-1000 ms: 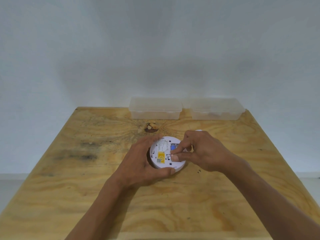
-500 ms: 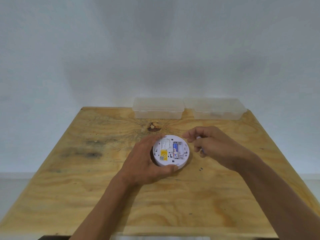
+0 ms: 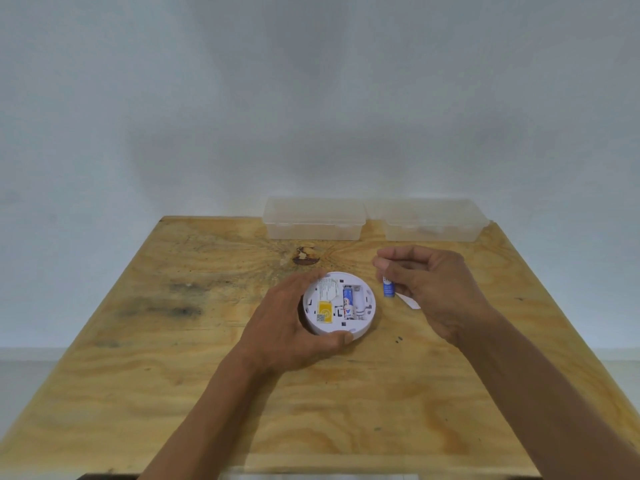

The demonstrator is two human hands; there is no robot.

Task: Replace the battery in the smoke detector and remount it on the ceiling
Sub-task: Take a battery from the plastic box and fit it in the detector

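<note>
A round white smoke detector (image 3: 334,323) lies back side up on the wooden table (image 3: 173,358). Its battery bay is uncovered, with one blue and white battery (image 3: 347,301) in the left slot and the slot beside it bare. A yellow label sits on its left half. My left hand (image 3: 287,327) grips the detector's left and near rim. My right hand (image 3: 429,285) hovers to the right of it, pinching a second blue battery (image 3: 388,288) that hangs downward. A white flat piece (image 3: 408,301) shows under that hand.
Two translucent plastic boxes stand at the table's far edge, the left box (image 3: 313,220) behind the detector and the right box (image 3: 433,221) beside it. A dark knot (image 3: 306,256) marks the wood in front of them. A plain wall rises behind.
My right hand has pulled away from the battery bay to the right, lifting one blue battery out. The left hand and the detector have stayed put.
</note>
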